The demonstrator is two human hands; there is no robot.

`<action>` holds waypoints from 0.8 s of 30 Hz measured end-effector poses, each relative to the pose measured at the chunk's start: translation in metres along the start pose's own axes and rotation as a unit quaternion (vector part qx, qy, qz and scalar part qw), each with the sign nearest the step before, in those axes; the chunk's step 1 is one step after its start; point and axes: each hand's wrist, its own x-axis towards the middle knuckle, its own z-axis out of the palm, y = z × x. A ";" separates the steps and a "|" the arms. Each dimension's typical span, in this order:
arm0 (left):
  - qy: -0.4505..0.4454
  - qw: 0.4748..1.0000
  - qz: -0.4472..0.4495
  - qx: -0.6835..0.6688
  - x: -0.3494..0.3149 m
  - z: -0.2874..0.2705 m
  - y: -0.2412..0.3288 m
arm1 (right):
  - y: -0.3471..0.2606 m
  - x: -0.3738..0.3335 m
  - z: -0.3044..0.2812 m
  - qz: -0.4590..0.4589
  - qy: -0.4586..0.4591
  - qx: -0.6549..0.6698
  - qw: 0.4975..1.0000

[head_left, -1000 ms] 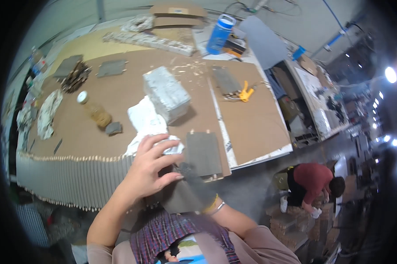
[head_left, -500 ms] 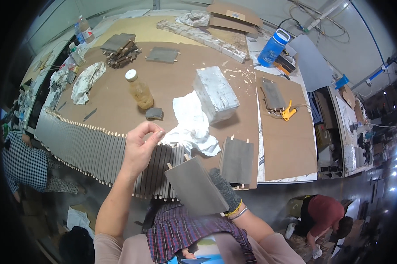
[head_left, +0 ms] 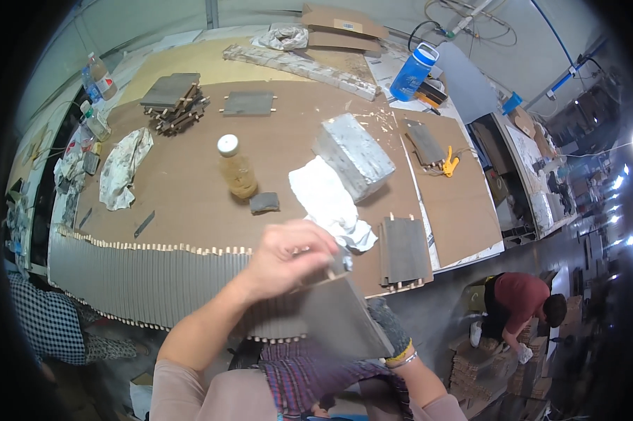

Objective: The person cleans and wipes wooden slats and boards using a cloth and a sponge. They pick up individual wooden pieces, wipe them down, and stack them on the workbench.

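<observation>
My right hand (head_left: 390, 326), in a dark grey glove, grips a flat grey panel (head_left: 344, 319) from its right side, tilted in front of my body. Bare and slightly blurred, my left hand (head_left: 292, 258) is closed in a pinch at the panel's upper edge, by a pale wooden peg. Whatever sits between its fingers is hidden. Below my left forearm runs a long row of similar grey panels (head_left: 148, 281) on edge, their wooden peg ends sticking out. A short stack of grey panels (head_left: 405, 249) lies to the right of my hands.
Beyond my hands are a white cloth (head_left: 323, 193), a wrapped block (head_left: 356, 156), a bottle of yellowish liquid (head_left: 237, 172) and a small grey pad (head_left: 264, 203). More panels (head_left: 172, 98) are piled far left. A yellow air gun (head_left: 450, 163) lies right. One person (head_left: 520, 309) bends at lower right.
My left hand has moved right, from above the row to the held panel's upper edge. The panel and my right hand have shifted slightly right and down as the view turned.
</observation>
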 end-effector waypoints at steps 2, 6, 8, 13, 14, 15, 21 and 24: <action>0.095 0.993 0.003 0.073 -0.009 -0.040 -0.016 | -0.002 -0.012 0.015 0.040 0.058 0.044 0.997; 0.050 0.888 -0.269 0.369 -0.005 -0.101 -0.038 | -0.008 -0.016 0.035 0.067 0.145 0.105 0.981; -0.013 0.843 -0.277 0.461 -0.004 -0.105 -0.055 | -0.011 -0.010 0.038 0.064 0.168 0.133 0.975; -0.121 0.771 -0.068 0.621 0.019 -0.086 -0.146 | -0.011 0.006 0.037 0.062 0.210 0.175 0.960; -0.127 0.752 -0.060 0.644 0.023 -0.082 -0.152 | -0.010 0.007 0.036 0.061 0.211 0.188 0.957; -0.132 0.732 -0.052 0.667 0.025 -0.079 -0.159 | -0.009 0.010 0.035 0.059 0.211 0.200 0.955; -0.124 0.728 -0.073 0.670 0.038 -0.075 -0.164 | 0.002 0.027 0.025 0.046 0.221 0.242 0.944; -0.016 0.830 -0.126 0.543 0.030 -0.067 -0.109 | 0.002 0.040 0.019 0.045 0.208 0.287 0.934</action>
